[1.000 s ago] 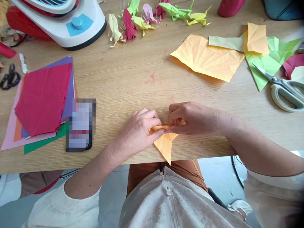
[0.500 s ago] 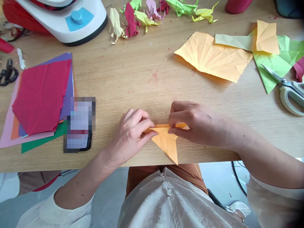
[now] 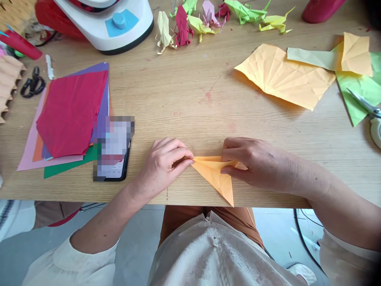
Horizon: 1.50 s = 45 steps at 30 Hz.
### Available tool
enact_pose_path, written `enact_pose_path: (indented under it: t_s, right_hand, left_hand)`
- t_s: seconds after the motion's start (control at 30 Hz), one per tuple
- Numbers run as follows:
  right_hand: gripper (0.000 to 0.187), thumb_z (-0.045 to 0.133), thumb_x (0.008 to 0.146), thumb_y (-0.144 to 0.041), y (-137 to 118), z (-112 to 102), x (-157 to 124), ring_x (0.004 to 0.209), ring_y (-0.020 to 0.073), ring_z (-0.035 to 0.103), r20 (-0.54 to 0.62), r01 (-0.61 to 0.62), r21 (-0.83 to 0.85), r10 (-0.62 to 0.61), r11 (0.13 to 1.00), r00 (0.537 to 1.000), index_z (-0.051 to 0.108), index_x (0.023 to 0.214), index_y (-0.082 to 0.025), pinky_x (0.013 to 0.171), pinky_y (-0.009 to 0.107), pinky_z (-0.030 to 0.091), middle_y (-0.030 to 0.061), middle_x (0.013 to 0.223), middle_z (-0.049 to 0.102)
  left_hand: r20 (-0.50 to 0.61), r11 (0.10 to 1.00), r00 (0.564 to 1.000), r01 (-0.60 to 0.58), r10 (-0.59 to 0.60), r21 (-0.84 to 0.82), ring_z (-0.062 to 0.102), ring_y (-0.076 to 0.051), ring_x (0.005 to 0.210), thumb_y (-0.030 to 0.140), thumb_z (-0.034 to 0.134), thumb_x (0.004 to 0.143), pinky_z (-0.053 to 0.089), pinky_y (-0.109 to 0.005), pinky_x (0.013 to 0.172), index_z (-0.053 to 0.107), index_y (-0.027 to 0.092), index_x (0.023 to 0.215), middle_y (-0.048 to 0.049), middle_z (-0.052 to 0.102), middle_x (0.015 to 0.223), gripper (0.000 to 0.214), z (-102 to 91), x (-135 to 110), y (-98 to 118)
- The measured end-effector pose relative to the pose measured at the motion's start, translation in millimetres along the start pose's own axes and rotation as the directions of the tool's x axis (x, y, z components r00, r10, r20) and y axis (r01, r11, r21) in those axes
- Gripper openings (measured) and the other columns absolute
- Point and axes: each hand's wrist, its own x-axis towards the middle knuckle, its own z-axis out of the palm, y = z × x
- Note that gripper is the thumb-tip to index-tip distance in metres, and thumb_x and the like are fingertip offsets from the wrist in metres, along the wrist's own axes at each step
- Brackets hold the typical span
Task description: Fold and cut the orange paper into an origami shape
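Note:
A folded piece of orange origami paper point(image 3: 216, 174) lies near the table's front edge, one pointed corner aimed toward me. My left hand point(image 3: 165, 165) pinches its left tip between thumb and fingers. On the right, my right hand point(image 3: 248, 161) grips the paper's upper right part, fingers curled above and thumb below. A narrow folded strip runs along the top edge between the two hands. The paper's right end is partly hidden behind my right hand.
A blurred phone point(image 3: 114, 151) and stacked coloured paper point(image 3: 71, 111) are at left. Folded paper figures point(image 3: 208, 20) line the back beside a white machine base point(image 3: 127, 28). Creased orange paper point(image 3: 285, 79), green paper point(image 3: 363, 87) and scissors point(image 3: 375, 113) lie at right.
My left hand now pinches the very tip of the paper, and the top strip looks more opened out at that end. The whole view has shifted, moving the table items rightward.

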Motion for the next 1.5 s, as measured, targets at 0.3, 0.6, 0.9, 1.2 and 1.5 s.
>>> enact_pose_path:
  t_s: [0.3,0.6,0.9,1.2,1.5]
  right_hand:
    - [0.013,0.057,0.096,-0.019,-1.0,1.5,-1.6,0.072,0.0171,0.056,-0.048,0.008,-0.02,-0.009,1.0,0.999,0.066,0.087,-0.019,0.066,0.03,0.037,0.0049,0.086,0.059]
    - [0.023,0.049,0.1,-0.021,-4.3,2.2,0.8,0.067,0.0149,0.051,-0.063,-0.055,0.012,0.056,0.998,0.996,0.061,0.08,-0.018,0.063,0.029,0.034,0.0038,0.082,0.057]
    - [0.016,0.054,0.095,-0.02,-3.1,4.6,-0.4,0.07,0.0155,0.055,-0.087,-0.149,0.019,0.15,0.989,0.985,0.061,0.081,-0.02,0.062,0.029,0.034,0.003,0.081,0.06]
    - [0.016,0.054,0.095,-0.021,-4.1,1.3,1.9,0.07,0.016,0.056,-0.049,-0.177,0.026,0.178,0.984,0.983,0.062,0.081,-0.02,0.062,0.029,0.035,0.003,0.081,0.06]
    - [0.023,0.051,0.096,-0.024,-3.8,1.9,2.4,0.065,0.0144,0.052,-0.078,-0.163,0.03,0.165,0.986,0.983,0.055,0.073,-0.02,0.06,0.028,0.033,0.0021,0.077,0.058]
  left_hand:
    - [0.026,0.997,0.999,0.023,-0.021,-0.073,0.061,-0.017,0.088,0.018,0.062,0.097,0.044,-0.034,0.082,0.067,0.02,0.09,-0.0011,0.066,0.087,0.009,-3.8,-1.0,-7.0]
    - [0.056,0.996,0.997,0.058,-0.054,-0.075,0.06,-0.017,0.088,0.018,0.061,0.097,0.044,-0.036,0.084,0.067,0.021,0.089,-0.0012,0.064,0.088,0.011,-7.2,-0.9,-9.6]
    - [0.083,0.993,0.994,0.084,-0.077,-0.081,0.06,-0.017,0.089,0.021,0.063,0.095,0.043,-0.035,0.085,0.065,0.021,0.087,-0.001,0.063,0.089,0.009,-7.3,0.1,-13.9]
    - [0.155,0.997,0.986,0.07,-0.063,-0.037,0.06,-0.018,0.099,0.024,0.062,0.097,0.038,-0.037,0.094,0.063,0.02,0.087,-0.0014,0.059,0.095,0.011,-14.1,3.8,-14.3]
    - [0.11,0.996,0.992,0.072,-0.066,-0.052,0.06,-0.018,0.096,0.018,0.06,0.097,0.04,-0.036,0.091,0.065,0.021,0.09,-0.001,0.062,0.093,0.008,-10.9,-0.8,-15.8]
